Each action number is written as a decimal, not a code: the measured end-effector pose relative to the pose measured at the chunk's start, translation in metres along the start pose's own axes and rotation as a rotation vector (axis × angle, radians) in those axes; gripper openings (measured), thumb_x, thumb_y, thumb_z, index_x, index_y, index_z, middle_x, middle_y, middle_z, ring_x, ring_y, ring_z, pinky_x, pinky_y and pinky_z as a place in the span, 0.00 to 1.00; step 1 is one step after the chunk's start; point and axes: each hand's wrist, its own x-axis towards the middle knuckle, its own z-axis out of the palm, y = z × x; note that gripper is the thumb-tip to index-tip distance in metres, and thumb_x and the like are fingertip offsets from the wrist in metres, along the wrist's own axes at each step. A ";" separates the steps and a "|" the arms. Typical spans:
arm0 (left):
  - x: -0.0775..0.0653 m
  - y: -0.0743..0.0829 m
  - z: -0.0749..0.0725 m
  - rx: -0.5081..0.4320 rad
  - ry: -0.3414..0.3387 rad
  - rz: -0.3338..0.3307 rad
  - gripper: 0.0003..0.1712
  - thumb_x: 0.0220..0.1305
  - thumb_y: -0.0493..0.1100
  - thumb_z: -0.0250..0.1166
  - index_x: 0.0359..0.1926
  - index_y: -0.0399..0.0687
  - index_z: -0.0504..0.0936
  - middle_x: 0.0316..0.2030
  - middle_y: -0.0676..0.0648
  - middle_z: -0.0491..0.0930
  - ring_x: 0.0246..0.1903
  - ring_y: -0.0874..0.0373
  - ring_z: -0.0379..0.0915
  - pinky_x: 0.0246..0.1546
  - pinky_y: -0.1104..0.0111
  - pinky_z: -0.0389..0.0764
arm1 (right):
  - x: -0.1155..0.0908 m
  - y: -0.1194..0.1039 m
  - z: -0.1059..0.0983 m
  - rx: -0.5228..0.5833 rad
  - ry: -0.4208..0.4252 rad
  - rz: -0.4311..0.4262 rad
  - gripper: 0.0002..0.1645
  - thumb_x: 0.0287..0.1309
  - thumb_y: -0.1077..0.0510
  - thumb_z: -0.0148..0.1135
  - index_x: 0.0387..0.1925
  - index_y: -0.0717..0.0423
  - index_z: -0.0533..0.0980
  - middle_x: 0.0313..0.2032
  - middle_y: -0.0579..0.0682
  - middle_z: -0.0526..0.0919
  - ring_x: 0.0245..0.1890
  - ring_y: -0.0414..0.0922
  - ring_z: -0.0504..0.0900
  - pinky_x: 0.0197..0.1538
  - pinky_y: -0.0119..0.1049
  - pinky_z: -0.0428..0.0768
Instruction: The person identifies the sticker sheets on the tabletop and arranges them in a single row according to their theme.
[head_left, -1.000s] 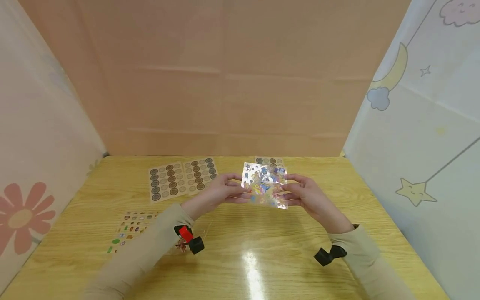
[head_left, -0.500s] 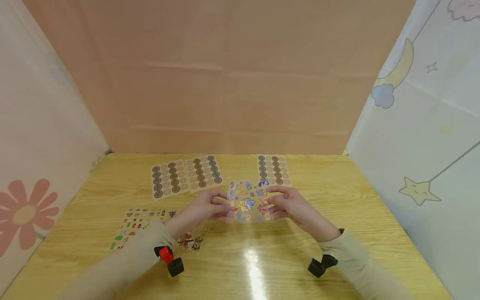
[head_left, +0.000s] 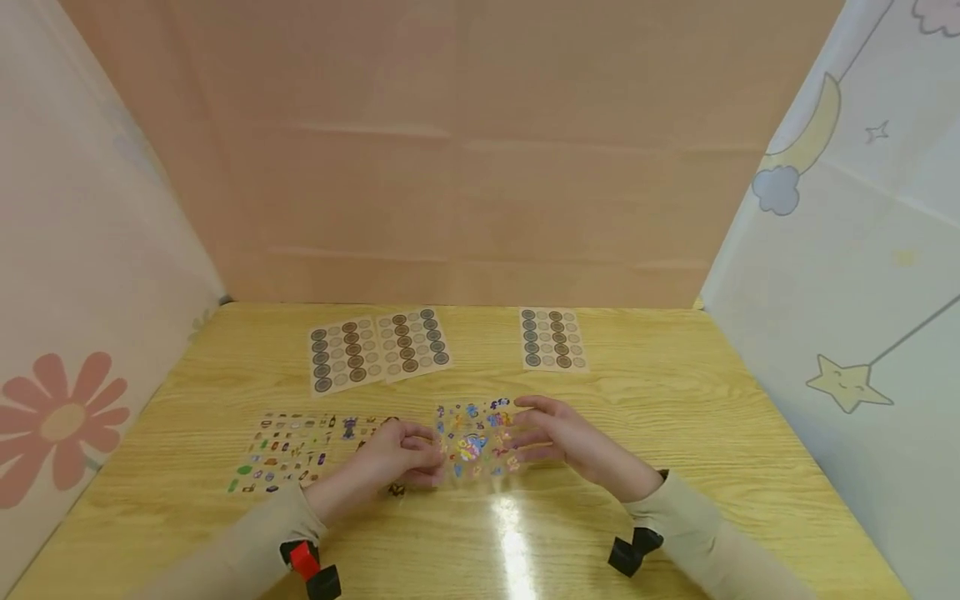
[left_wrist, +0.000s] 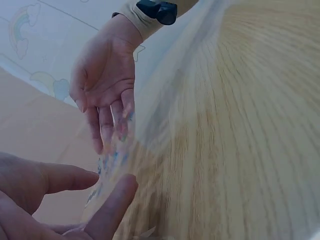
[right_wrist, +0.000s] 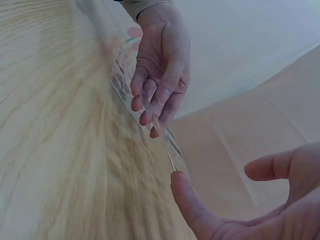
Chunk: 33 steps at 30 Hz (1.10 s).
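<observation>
A clear sticker sheet (head_left: 474,442) with small colourful figures is low over the table's middle, between the two hands. At its left edge my left hand (head_left: 405,458) holds the sheet between thumb and fingers; in the right wrist view a see-through corner shows between them. Beside the right edge is my right hand (head_left: 551,435), its fingers spread and fairly straight, and its thumb (right_wrist: 185,187) at the sheet's edge. Whether the sheet touches the wood is hard to tell. Left of the left hand lies another clear sticker sheet (head_left: 281,450), partly covered by that hand and forearm.
Two sheets of round stickers, a left one (head_left: 345,354) and a right one (head_left: 412,342), lie side by side at the back left. A similar sheet (head_left: 553,339) is at the back right. Cloth walls, one orange (head_left: 450,208), surround the wooden table (head_left: 660,392).
Both hands have come down and toward the person, shifting left with the sticker sheet. The back-right sheet of round stickers is now fully uncovered. The right hand's fingers have spread.
</observation>
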 end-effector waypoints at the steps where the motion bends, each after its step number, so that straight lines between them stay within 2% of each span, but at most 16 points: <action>1: -0.001 -0.001 0.000 -0.007 -0.003 -0.005 0.29 0.63 0.32 0.63 0.61 0.23 0.63 0.35 0.39 0.79 0.36 0.45 0.82 0.39 0.58 0.83 | 0.000 0.000 0.001 -0.003 -0.005 0.001 0.35 0.68 0.58 0.50 0.69 0.69 0.51 0.62 0.69 0.65 0.50 0.59 0.79 0.50 0.46 0.80; 12: -0.016 -0.002 0.003 0.005 0.012 0.006 0.36 0.62 0.33 0.64 0.63 0.20 0.56 0.50 0.32 0.71 0.43 0.45 0.78 0.45 0.59 0.81 | 0.000 0.008 0.007 -0.032 -0.049 -0.003 0.35 0.69 0.59 0.47 0.68 0.75 0.49 0.63 0.73 0.60 0.53 0.61 0.75 0.52 0.48 0.78; 18: -0.020 -0.002 0.003 0.014 0.027 -0.001 0.38 0.60 0.33 0.66 0.63 0.18 0.56 0.52 0.31 0.70 0.47 0.44 0.76 0.46 0.59 0.81 | -0.001 0.009 0.008 -0.016 -0.079 0.010 0.37 0.68 0.59 0.48 0.68 0.77 0.48 0.65 0.73 0.58 0.56 0.62 0.73 0.54 0.49 0.77; 25: -0.024 -0.002 0.003 0.034 0.044 -0.022 0.38 0.60 0.33 0.66 0.63 0.18 0.57 0.54 0.30 0.68 0.47 0.44 0.76 0.47 0.59 0.80 | -0.004 0.008 0.011 -0.005 -0.092 0.035 0.40 0.62 0.61 0.54 0.68 0.77 0.49 0.65 0.72 0.58 0.58 0.61 0.71 0.55 0.47 0.77; 30: -0.030 0.000 0.001 0.073 0.044 -0.016 0.38 0.61 0.36 0.66 0.63 0.18 0.57 0.57 0.28 0.66 0.47 0.44 0.76 0.46 0.59 0.81 | -0.008 0.006 0.013 -0.031 -0.107 0.039 0.41 0.62 0.60 0.55 0.68 0.76 0.50 0.64 0.71 0.60 0.60 0.63 0.68 0.56 0.47 0.76; 33: -0.034 0.001 0.000 0.100 0.039 -0.010 0.38 0.62 0.37 0.66 0.63 0.18 0.57 0.58 0.27 0.65 0.48 0.44 0.76 0.46 0.58 0.81 | -0.010 0.005 0.015 -0.056 -0.126 0.041 0.42 0.63 0.58 0.55 0.69 0.75 0.49 0.66 0.71 0.57 0.62 0.63 0.65 0.57 0.47 0.75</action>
